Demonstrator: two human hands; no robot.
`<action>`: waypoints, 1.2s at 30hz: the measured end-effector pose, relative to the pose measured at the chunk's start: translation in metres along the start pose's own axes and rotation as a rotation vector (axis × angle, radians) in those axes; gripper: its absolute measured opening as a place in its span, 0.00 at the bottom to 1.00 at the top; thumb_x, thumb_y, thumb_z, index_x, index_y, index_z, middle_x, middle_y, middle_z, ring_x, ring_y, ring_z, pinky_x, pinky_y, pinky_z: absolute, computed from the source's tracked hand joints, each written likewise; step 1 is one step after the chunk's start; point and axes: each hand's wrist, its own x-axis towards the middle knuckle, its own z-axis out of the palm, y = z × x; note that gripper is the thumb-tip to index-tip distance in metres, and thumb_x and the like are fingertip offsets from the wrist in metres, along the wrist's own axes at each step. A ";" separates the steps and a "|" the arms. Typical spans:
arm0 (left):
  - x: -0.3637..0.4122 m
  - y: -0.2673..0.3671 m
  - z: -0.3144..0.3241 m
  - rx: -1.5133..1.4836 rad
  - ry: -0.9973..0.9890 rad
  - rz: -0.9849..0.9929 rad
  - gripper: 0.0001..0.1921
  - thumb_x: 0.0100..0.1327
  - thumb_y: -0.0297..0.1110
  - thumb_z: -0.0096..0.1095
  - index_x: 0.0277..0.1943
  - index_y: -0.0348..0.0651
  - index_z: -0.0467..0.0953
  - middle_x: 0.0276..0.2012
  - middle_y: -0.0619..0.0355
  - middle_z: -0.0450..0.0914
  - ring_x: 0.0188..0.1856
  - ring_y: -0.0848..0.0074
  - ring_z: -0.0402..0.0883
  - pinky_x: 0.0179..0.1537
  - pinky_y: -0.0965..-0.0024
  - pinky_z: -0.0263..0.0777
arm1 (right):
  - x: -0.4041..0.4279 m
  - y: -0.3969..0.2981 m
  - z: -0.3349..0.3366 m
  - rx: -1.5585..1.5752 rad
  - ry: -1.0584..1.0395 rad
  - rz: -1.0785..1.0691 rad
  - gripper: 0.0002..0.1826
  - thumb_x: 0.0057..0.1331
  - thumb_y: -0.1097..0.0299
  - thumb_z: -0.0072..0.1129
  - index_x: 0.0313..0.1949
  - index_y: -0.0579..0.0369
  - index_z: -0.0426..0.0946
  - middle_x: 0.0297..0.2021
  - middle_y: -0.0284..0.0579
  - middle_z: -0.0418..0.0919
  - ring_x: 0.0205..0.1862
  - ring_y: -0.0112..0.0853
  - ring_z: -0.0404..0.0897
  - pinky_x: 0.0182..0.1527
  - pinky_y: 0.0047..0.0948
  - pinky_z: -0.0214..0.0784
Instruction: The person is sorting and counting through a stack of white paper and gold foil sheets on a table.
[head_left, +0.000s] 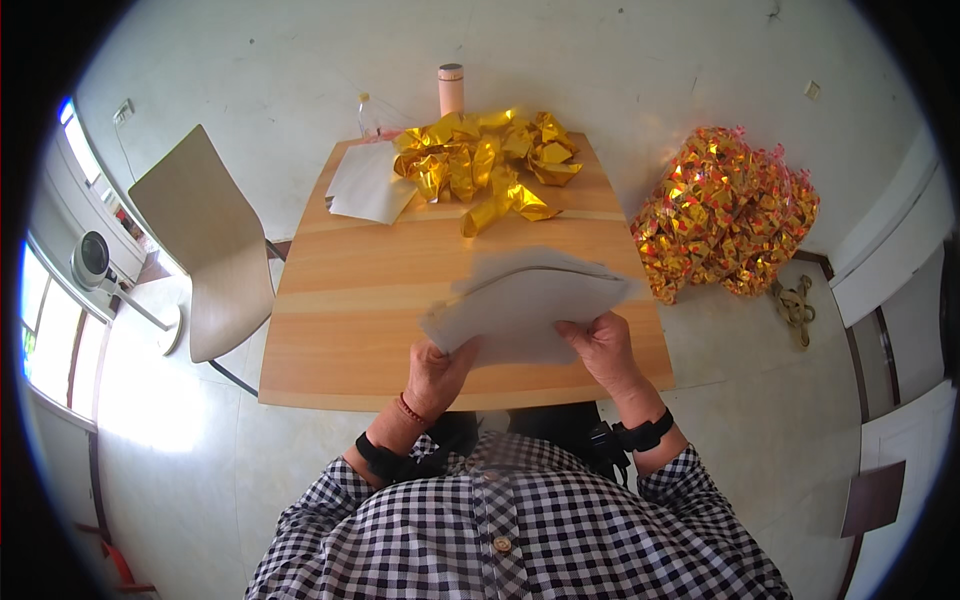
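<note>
A stack of pale grey-white paper sheets (525, 307) is held above the near half of the wooden table (345, 330). My left hand (439, 375) grips its lower left side, the thumb on top. At the lower right side my right hand (600, 349) pinches the same stack. The sheets are bowed and slightly fanned, with blurred edges. Beyond them lies a pile of folded gold foil paper pieces (457, 161), one rolled piece (484, 217) nearest to me. More pale sheets (371, 184) lie flat at the table's far left.
A pink tumbler (451, 90) and a clear bottle (365, 116) stand at the far edge. A wooden chair (206, 247) is on the left, beside a white fan (94, 262). Right of the table sits a large bag of gold-and-red folded pieces (727, 217), with a strap (795, 309) nearby.
</note>
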 end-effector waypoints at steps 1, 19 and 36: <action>-0.003 0.001 0.002 -0.070 0.012 -0.072 0.09 0.61 0.28 0.62 0.44 0.35 0.79 0.35 0.59 0.83 0.38 0.81 0.78 0.40 0.74 0.74 | -0.001 0.009 0.005 0.132 0.029 -0.030 0.15 0.62 0.72 0.60 0.48 0.61 0.74 0.41 0.40 0.79 0.43 0.26 0.76 0.46 0.25 0.69; -0.006 -0.012 -0.012 0.269 -0.167 -0.069 0.15 0.56 0.29 0.65 0.47 0.34 0.76 0.38 0.51 0.82 0.39 0.71 0.81 0.41 0.68 0.75 | -0.003 0.031 0.020 0.232 0.083 -0.104 0.12 0.66 0.71 0.57 0.47 0.63 0.74 0.35 0.37 0.80 0.36 0.22 0.76 0.41 0.22 0.69; 0.001 -0.018 -0.005 0.165 -0.065 -0.145 0.10 0.64 0.28 0.58 0.46 0.35 0.78 0.36 0.61 0.83 0.39 0.82 0.77 0.41 0.75 0.72 | 0.003 0.040 0.022 -0.002 0.132 -0.171 0.13 0.64 0.76 0.57 0.48 0.63 0.74 0.37 0.37 0.80 0.36 0.21 0.75 0.40 0.23 0.70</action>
